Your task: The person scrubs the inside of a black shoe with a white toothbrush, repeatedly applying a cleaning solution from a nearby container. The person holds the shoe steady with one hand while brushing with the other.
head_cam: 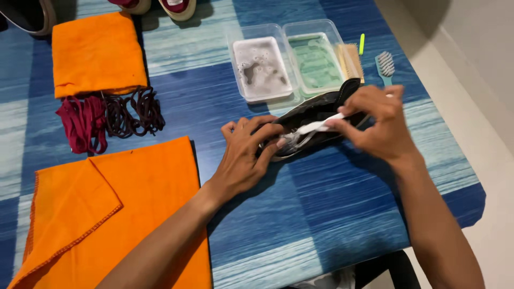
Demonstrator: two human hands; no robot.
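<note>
A dark shoe lies on its side on the blue striped table, just in front of two clear plastic tubs. The left hand presses on its toe end, fingers closed over it. The right hand pinches a white brush whose head rests on the shoe. Orange cloths and shoelaces lie well left.

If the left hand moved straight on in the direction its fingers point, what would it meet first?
The left hand already touches the dark shoe. Beyond that, probably the right hand holding the white brush, though depth is unclear.
</note>
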